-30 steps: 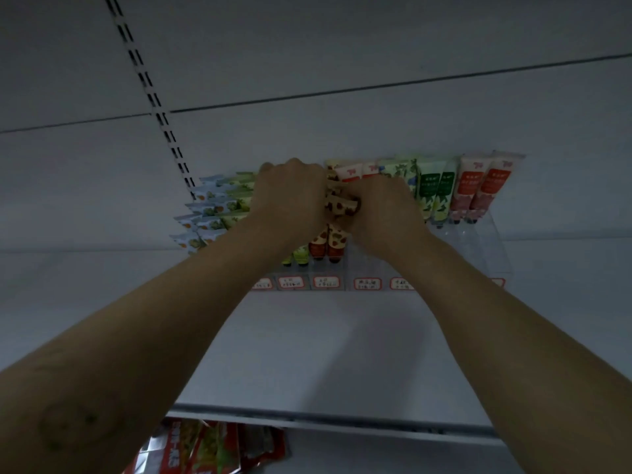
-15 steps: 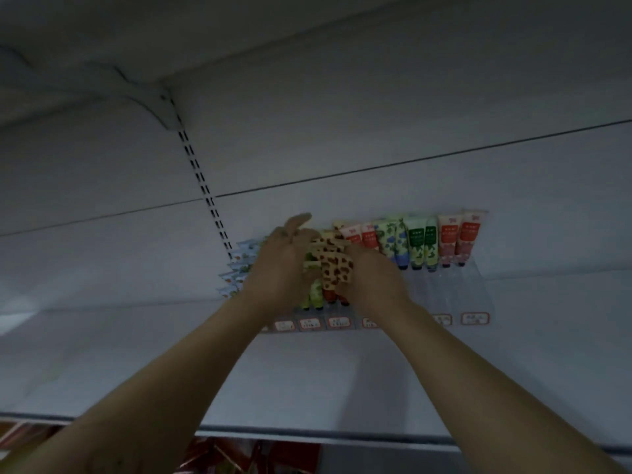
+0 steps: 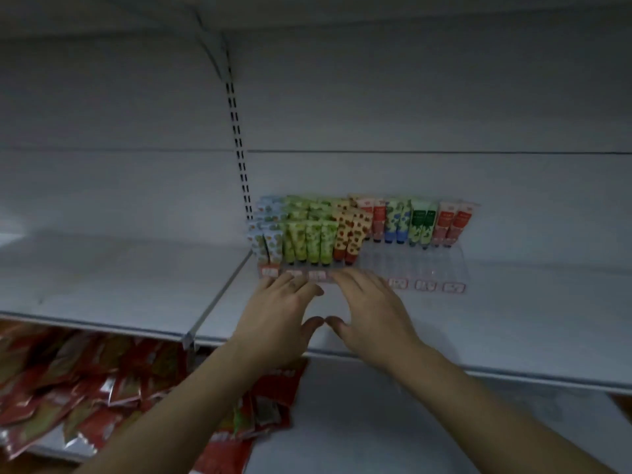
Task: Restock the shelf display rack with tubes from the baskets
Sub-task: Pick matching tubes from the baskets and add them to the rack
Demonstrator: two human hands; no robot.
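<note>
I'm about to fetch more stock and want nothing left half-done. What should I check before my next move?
1. Left hand free: ok, open and empty.
2. Right hand free: ok, open and empty.
3. Orange spotted tubes standing upright in the clear plastic rack: ok.
4. Rack's right front slots filled: not ok, only back-row tubes stand there.
5. Baskets within reach: cannot tell, none in view.

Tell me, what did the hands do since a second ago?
The left hand and right hand let go of the orange tubes and drew back from the rack. Both are now open and empty, with fingertips near its front edge. The orange tubes stand in their row. The other tubes stayed in place.
</note>
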